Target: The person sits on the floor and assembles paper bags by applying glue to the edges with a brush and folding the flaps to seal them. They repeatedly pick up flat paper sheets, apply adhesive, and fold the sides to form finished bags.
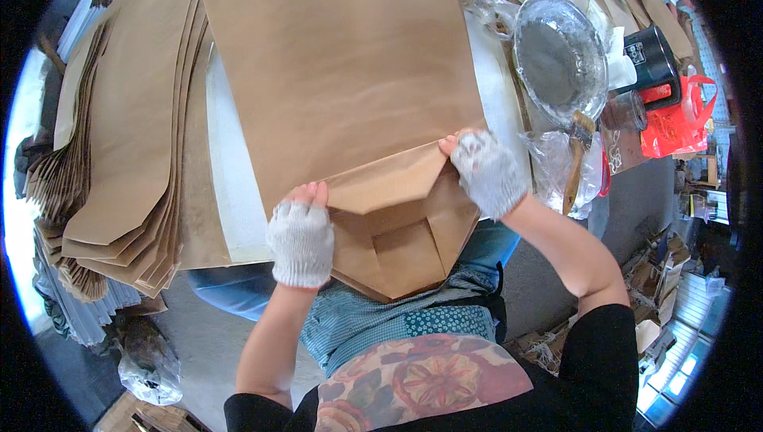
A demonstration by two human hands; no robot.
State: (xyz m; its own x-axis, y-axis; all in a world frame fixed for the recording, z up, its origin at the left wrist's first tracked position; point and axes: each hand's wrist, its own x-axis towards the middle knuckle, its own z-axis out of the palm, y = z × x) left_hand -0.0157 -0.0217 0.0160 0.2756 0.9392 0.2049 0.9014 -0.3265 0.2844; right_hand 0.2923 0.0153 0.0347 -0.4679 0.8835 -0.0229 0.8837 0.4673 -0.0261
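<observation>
A large brown paper bag (pixel 350 58) lies on the table in front of me, its near end opened into a folded, diamond-like shape. My left hand (pixel 302 235), in a white knitted glove with bare fingertips, grips the left corner of the folded flap (pixel 381 182). At the flap's right corner, my right hand (pixel 486 171), gloved the same way, pinches the paper. The thumbs are mostly hidden by the paper and gloves. Below the flap, the bag's inner bottom panel (pixel 407 253) shows creases and hangs past the table's near edge, over my lap.
Stacks of brown paper bags (pixel 139 114) lie fanned at the left. To the right stand a grey paste-smeared basin (pixel 560 54), a brush (pixel 576 162) on clear plastic, a black container (pixel 653 66) and a red plastic bag (pixel 675 126). Scraps (pixel 548 348) litter the floor at right.
</observation>
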